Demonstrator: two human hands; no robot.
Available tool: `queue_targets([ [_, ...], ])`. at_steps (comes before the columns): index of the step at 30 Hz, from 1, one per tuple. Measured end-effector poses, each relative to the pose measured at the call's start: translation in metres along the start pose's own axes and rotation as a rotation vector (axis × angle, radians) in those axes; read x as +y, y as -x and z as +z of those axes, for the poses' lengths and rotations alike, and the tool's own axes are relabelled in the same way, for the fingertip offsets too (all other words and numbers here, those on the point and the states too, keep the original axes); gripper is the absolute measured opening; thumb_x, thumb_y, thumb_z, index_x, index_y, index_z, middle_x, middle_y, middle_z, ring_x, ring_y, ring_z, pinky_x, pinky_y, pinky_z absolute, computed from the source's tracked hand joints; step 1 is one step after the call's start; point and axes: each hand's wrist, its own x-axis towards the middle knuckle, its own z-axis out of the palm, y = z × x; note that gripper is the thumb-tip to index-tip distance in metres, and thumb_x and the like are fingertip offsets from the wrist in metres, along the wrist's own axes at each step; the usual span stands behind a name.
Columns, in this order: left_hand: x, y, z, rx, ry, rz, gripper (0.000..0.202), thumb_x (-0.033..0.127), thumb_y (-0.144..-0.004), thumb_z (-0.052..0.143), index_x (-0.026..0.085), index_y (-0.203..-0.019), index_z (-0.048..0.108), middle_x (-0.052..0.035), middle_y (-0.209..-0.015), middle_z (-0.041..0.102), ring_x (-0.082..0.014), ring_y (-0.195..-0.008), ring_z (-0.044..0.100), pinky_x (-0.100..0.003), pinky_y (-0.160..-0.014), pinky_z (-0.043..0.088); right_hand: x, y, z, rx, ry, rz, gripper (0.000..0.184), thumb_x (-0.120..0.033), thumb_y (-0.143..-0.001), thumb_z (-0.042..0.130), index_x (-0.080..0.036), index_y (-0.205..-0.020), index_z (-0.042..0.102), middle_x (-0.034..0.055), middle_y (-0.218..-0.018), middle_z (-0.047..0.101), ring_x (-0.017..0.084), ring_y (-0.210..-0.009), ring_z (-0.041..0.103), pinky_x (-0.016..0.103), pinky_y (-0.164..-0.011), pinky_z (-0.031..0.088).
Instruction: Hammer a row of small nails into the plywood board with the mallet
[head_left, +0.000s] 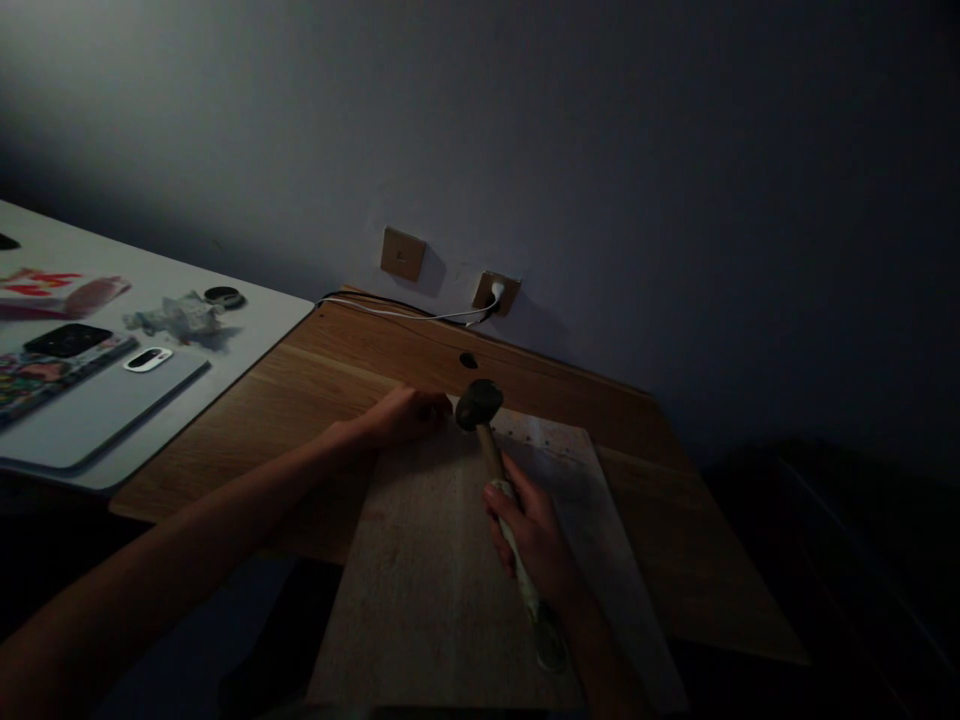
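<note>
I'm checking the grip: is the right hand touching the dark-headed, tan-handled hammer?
Touching. The head view shows the right hand, fingers wrapped around the handle of the dark-headed, tan-handled hammer.

Silver device (112, 410) and crumpled wrapping (182, 317) on a white table (266, 305).

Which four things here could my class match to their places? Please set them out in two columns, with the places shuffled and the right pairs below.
Things
1. Hammer
2. Pale board
3. White plug
4. Flat grey device

Places
A. In the wall socket
B. On the white table
C. In the right grip
D. On the wooden table

Pairs: 1-C; 2-D; 3-A; 4-B
</note>
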Motion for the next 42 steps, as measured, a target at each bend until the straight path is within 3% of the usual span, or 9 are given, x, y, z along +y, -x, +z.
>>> queue_targets([
  [7, -0.008, 0.001, 0.002, 0.014, 0.069, -0.025, 0.055, 0.018, -0.08, 0.069, 0.017, -0.134, 0.057, -0.003, -0.09, 0.075, -0.0145, -0.073, 0.069, -0.021, -0.066, 0.049, 0.001, -0.008, 0.013, -0.041, -0.006, 0.002, 0.067, -0.042, -0.091, 0.058, -0.014, -0.15, 0.043, -0.0105, -0.064, 0.046, 0.005, -0.035, 0.036, 0.017, -0.028, 0.033],
  [11, -0.01, 0.0, 0.003, 0.028, 0.082, -0.046, 0.054, 0.023, -0.08, 0.071, 0.017, -0.132, 0.058, -0.0057, -0.097, 0.075, -0.0174, -0.08, 0.071, -0.022, -0.066, 0.05, -0.001, -0.009, 0.017, -0.04, 0.0, 0.009, 0.069, -0.042, -0.091, 0.059, -0.013, -0.151, 0.042, -0.0117, -0.059, 0.043, 0.006, -0.035, 0.035, 0.017, -0.029, 0.032],
  [18, -0.008, -0.001, 0.001, 0.033, 0.136, -0.053, 0.061, 0.031, -0.081, 0.072, 0.016, -0.137, 0.054, -0.003, -0.089, 0.074, -0.0163, -0.073, 0.068, -0.023, -0.065, 0.048, 0.003, -0.009, 0.016, -0.039, 0.002, 0.002, 0.065, -0.042, -0.091, 0.059, -0.016, -0.149, 0.045, -0.0103, -0.064, 0.046, 0.005, -0.036, 0.037, 0.017, -0.028, 0.033],
  [24, -0.012, -0.001, 0.003, 0.029, 0.119, -0.061, 0.062, 0.032, -0.082, 0.071, 0.017, -0.139, 0.053, -0.0043, -0.095, 0.075, -0.0176, -0.078, 0.07, -0.022, -0.067, 0.049, 0.005, -0.008, 0.017, -0.025, 0.018, 0.019, 0.069, -0.042, -0.091, 0.059, -0.015, -0.152, 0.041, -0.0103, -0.063, 0.046, 0.006, -0.037, 0.038, 0.017, -0.028, 0.033],
  [28, -0.011, -0.001, 0.002, 0.031, 0.105, -0.049, 0.058, 0.03, -0.082, 0.069, 0.016, -0.136, 0.055, -0.0051, -0.097, 0.075, -0.0185, -0.081, 0.071, -0.023, -0.068, 0.049, 0.004, -0.008, 0.017, -0.035, 0.036, -0.002, 0.062, -0.041, -0.093, 0.057, -0.017, -0.149, 0.044, -0.0118, -0.059, 0.043, 0.006, -0.035, 0.036, 0.017, -0.029, 0.033],
  [33, -0.004, 0.0, -0.002, 0.006, 0.11, -0.049, 0.052, 0.027, -0.082, 0.069, 0.016, -0.131, 0.058, -0.0044, -0.093, 0.076, -0.0169, -0.077, 0.07, -0.023, -0.067, 0.049, 0.003, -0.003, 0.014, -0.049, -0.045, 0.023, 0.05, -0.043, -0.09, 0.062, -0.019, -0.132, 0.054, -0.0099, -0.067, 0.049, 0.004, -0.035, 0.038, 0.016, -0.028, 0.032],
  [36, -0.003, 0.0, -0.003, -0.018, 0.104, -0.04, 0.046, 0.019, -0.081, 0.065, 0.016, -0.126, 0.061, -0.0025, -0.088, 0.075, -0.0148, -0.075, 0.069, -0.022, -0.068, 0.05, 0.007, 0.011, 0.01, 0.053, -0.166, 0.047, 0.037, -0.047, -0.088, 0.067, -0.02, -0.112, 0.059, -0.0086, -0.068, 0.053, 0.003, -0.034, 0.037, 0.016, -0.029, 0.033],
  [38, -0.004, 0.0, -0.003, -0.013, 0.088, -0.034, 0.042, 0.017, -0.08, 0.065, 0.017, -0.122, 0.063, -0.0023, -0.087, 0.075, -0.0141, -0.075, 0.069, -0.023, -0.07, 0.051, 0.011, 0.021, 0.003, 0.141, -0.262, 0.068, 0.033, -0.05, -0.085, 0.069, -0.021, -0.095, 0.059, -0.0086, -0.061, 0.054, 0.004, -0.032, 0.035, 0.016, -0.029, 0.032],
  [42, -0.004, -0.001, -0.003, -0.015, 0.065, -0.039, 0.038, 0.014, -0.08, 0.065, 0.016, -0.118, 0.065, -0.0031, -0.089, 0.075, -0.0136, -0.076, 0.069, -0.023, -0.072, 0.052, 0.023, 0.038, -0.022, 0.237, -0.4, 0.099, 0.042, -0.06, -0.078, 0.07, -0.023, -0.072, 0.054, -0.0093, -0.041, 0.044, 0.006, -0.027, 0.034, 0.016, -0.027, 0.028],
])
